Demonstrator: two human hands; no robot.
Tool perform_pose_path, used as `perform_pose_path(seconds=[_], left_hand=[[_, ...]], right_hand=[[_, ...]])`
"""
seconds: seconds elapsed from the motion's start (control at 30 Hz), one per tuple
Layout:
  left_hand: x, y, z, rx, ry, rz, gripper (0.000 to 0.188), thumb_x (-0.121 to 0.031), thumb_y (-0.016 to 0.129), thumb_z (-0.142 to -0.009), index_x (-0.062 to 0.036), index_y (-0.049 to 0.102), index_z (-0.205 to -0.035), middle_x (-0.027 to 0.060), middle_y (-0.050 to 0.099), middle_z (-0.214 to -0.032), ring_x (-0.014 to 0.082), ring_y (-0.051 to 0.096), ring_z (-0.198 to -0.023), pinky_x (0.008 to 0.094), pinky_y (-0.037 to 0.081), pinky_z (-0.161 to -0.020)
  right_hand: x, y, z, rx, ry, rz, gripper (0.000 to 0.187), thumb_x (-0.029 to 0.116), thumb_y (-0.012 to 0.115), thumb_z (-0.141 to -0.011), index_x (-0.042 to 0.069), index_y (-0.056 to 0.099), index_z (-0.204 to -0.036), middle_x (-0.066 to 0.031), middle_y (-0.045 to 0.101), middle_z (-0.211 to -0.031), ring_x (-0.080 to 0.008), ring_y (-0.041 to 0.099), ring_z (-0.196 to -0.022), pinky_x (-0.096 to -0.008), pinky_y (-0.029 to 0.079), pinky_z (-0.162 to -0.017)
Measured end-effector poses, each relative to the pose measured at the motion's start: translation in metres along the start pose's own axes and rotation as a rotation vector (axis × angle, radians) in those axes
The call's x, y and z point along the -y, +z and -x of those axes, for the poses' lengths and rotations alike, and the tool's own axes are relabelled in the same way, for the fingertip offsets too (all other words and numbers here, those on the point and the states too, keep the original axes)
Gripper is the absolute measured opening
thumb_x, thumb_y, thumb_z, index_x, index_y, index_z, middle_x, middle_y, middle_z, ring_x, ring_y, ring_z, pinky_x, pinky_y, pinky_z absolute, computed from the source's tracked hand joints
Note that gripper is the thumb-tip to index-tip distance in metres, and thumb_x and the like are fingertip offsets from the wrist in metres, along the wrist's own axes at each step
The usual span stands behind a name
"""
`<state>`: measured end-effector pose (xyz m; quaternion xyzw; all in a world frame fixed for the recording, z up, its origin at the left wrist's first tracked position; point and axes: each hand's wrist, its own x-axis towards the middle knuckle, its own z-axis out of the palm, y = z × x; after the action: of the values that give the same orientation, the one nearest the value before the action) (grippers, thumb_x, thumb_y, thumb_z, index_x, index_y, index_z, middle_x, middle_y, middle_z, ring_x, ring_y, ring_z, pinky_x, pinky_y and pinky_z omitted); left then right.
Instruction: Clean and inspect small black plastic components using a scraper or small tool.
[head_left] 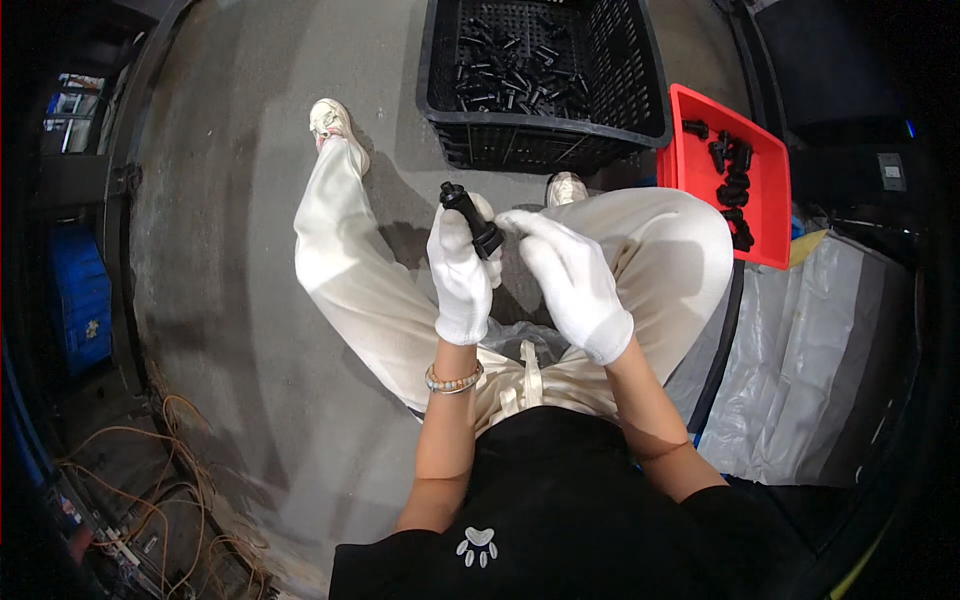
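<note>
My left hand (462, 275), in a white glove, is closed around a black plastic fitting (470, 218). The fitting is tubular, with a ribbed narrow end pointing up and left and a wider collar at its lower right end. Close beside that collar is my right hand (575, 280), also gloved in white, its fingers stretched toward the fitting. Nothing shows in the right hand. Whether its fingertips touch the fitting cannot be made out.
A black perforated crate (545, 135) holding many loose black parts stands on the floor ahead. Right of it, a red bin (770, 190) contains several black fittings. Grey-white plastic sheeting (790, 360) lies at the right. Orange cables (165, 480) run along the left edge.
</note>
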<state>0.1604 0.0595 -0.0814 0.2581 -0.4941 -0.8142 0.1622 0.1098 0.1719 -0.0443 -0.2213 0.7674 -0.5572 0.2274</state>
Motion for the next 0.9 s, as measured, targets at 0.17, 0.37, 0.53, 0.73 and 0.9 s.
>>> perform_pose_path(seconds=[0.17, 0.37, 0.53, 0.73, 0.9], left_hand=[[-0.001, 0.003, -0.001, -0.042, 0.143, -0.159, 0.053, -0.057, 0.034, -0.092, -0.0061, 0.048, -0.084, -0.0048, 0.04, -0.059, 0.0023, 0.033, -0.041, 0.0178, 0.025, -0.037], [0.011, 0.002, -0.003, -0.052, 0.178, -0.119, 0.049, -0.051, 0.032, -0.095, -0.0059, 0.047, -0.084, -0.0018, 0.042, -0.073, 0.0049, 0.036, -0.062, 0.0206, 0.03, -0.056], [0.009, 0.003, -0.003, -0.064, 0.222, -0.167, 0.047, -0.048, 0.033, -0.096, -0.0054, 0.046, -0.084, -0.0012, 0.042, -0.076, 0.0073, 0.037, -0.067, 0.0227, 0.032, -0.061], [0.012, 0.0, -0.002, -0.07, 0.224, -0.16, 0.047, -0.049, 0.032, -0.096, -0.0057, 0.046, -0.085, -0.0009, 0.042, -0.075, 0.0065, 0.038, -0.064, 0.0214, 0.032, -0.058], [0.009, 0.001, 0.005, -0.076, 0.077, -0.138, 0.047, -0.051, 0.035, -0.094, -0.0064, 0.048, -0.087, -0.0027, 0.044, -0.066, 0.0034, 0.038, -0.048, 0.0179, 0.029, -0.043]], right_hand=[[0.005, 0.001, 0.004, -0.024, -0.174, 0.287, 0.028, 0.015, 0.053, -0.084, 0.002, 0.059, -0.108, -0.0157, 0.061, -0.085, -0.0324, 0.06, -0.077, -0.0394, 0.048, -0.067], [0.004, 0.0, 0.006, -0.037, -0.208, 0.33, 0.028, 0.014, 0.053, -0.084, 0.003, 0.059, -0.109, -0.0141, 0.061, -0.081, -0.0315, 0.06, -0.073, -0.0389, 0.047, -0.063], [0.006, -0.001, 0.005, -0.016, -0.203, 0.308, 0.029, 0.013, 0.053, -0.084, 0.003, 0.059, -0.11, -0.0152, 0.061, -0.083, -0.0321, 0.06, -0.073, -0.0387, 0.047, -0.063], [0.004, 0.002, 0.006, 0.006, -0.18, 0.274, 0.03, 0.013, 0.053, -0.084, 0.003, 0.058, -0.112, -0.0159, 0.062, -0.085, -0.0334, 0.06, -0.075, -0.0395, 0.047, -0.064], [-0.003, 0.0, 0.003, 0.018, -0.05, 0.134, 0.027, 0.013, 0.053, -0.084, 0.003, 0.06, -0.109, -0.0166, 0.063, -0.088, -0.0326, 0.061, -0.078, -0.0363, 0.048, -0.068]])
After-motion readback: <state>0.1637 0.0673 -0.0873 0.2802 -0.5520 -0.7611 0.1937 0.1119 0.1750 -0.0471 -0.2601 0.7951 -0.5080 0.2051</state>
